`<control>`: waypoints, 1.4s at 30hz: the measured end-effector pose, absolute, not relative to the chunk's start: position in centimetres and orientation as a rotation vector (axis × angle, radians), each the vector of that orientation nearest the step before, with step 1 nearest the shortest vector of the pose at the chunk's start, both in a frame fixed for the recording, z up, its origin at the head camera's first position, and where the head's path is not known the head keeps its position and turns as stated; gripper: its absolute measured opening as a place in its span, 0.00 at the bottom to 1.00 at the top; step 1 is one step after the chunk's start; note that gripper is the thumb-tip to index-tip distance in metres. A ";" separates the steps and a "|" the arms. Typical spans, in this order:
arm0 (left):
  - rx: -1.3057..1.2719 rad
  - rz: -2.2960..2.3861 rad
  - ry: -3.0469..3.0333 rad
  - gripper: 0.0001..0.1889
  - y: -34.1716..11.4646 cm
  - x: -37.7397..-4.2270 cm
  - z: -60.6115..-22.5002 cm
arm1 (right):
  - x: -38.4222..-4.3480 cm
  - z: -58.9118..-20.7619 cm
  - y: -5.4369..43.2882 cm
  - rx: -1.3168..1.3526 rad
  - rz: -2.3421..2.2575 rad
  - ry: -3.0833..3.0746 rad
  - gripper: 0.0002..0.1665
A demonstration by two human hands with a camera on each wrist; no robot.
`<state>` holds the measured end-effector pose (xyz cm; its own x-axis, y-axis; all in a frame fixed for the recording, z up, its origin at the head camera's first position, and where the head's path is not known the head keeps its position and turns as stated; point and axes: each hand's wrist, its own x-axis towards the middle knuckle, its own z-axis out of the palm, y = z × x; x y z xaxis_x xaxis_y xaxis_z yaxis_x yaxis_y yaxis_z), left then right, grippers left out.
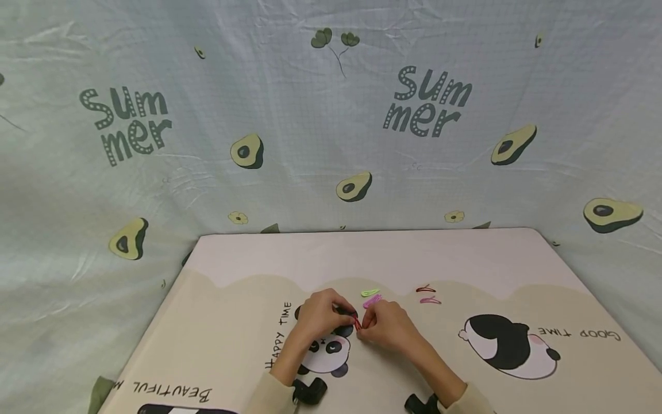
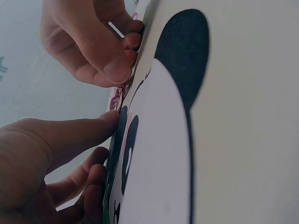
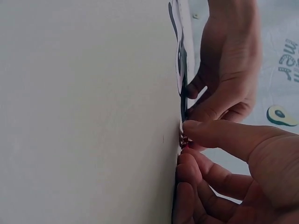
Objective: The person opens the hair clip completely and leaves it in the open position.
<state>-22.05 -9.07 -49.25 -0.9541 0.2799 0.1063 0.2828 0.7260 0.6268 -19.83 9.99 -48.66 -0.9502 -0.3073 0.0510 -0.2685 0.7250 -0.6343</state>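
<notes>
Both of my hands meet just to the right of the panda print (image 1: 324,357) on the table (image 1: 222,330). The thumb and fingers of my right hand (image 1: 389,326) pinch a red hair clip (image 1: 357,324); those of my left hand (image 1: 322,314) pinch its opposite end. Whether the clip is snapped or sprung, I cannot tell, since my fingertips hide much of it. Beyond the panda print and to its right lie a green clip (image 1: 370,293) and a pink group (image 1: 372,302) too small to count; farther right of the print are a dark red clip (image 1: 426,288) and a pale pink clip (image 1: 430,300). Likely faults: uneven thumb pressure could flick the narrow clip away, a sudden snap could nip a fingertip, and a stray right knuckle could nudge the pink group.
</notes>
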 end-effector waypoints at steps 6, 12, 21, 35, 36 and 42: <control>-0.476 -1.073 -2.907 0.06 -9.0 -22.1 -49.2 | -19.9 -48.8 10.1 -0.483 -1.038 2.870 0.10; -0.469 -1.097 -2.910 0.05 -9.0 -22.0 -49.2 | -19.9 -48.7 10.0 -0.451 -1.021 2.878 0.10; -0.483 -1.139 -2.908 0.03 -9.4 -22.1 -49.2 | -19.9 -48.7 9.8 -0.410 -1.035 2.883 0.10; -0.535 -1.413 -2.916 0.03 -10.4 -22.1 -48.8 | -19.7 -48.7 9.9 -0.408 -1.113 2.827 0.08; -0.516 -1.445 -2.916 0.03 -10.3 -22.1 -48.8 | -19.7 -48.7 9.9 -0.414 -1.108 2.833 0.08; -0.452 -1.578 -2.875 0.05 -10.4 -22.1 -48.6 | -19.7 -48.1 10.0 -0.473 -1.062 2.928 0.05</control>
<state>-22.12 -10.36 -48.59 -0.9488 0.3155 -0.0166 0.1553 0.5117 0.8450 -19.71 9.99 -48.14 -0.9549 -0.2759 0.1095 -0.2820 0.7279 -0.6250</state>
